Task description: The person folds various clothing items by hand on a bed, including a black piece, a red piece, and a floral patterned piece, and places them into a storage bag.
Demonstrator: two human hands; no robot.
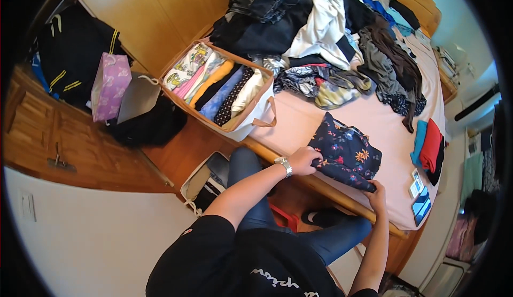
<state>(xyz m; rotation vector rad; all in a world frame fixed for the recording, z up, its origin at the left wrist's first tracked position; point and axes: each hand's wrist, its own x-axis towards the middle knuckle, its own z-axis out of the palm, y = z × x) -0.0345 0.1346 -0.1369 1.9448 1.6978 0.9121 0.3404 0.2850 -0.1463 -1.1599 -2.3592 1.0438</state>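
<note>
A dark navy garment with orange and red flowers point(347, 150) lies partly folded at the near edge of the bed. On its left corner is my left hand point(303, 160), fingers closed round the cloth, a metal watch on the wrist. My right hand point(377, 195) pinches the near right corner of the same garment. To the left stands a fabric storage box point(248, 125) with brown trim. Several folded clothes point(216, 86) stand upright in a row inside it, among them orange, black, blue and dotted ones.
A big heap of loose clothes point(267, 24) covers the far part of the bed point(291, 118). Folded red and teal clothes point(428, 144) and a phone point(421, 206) lie at the right edge. On the floor are an open bin point(200, 176) and a purple patterned box point(111, 86).
</note>
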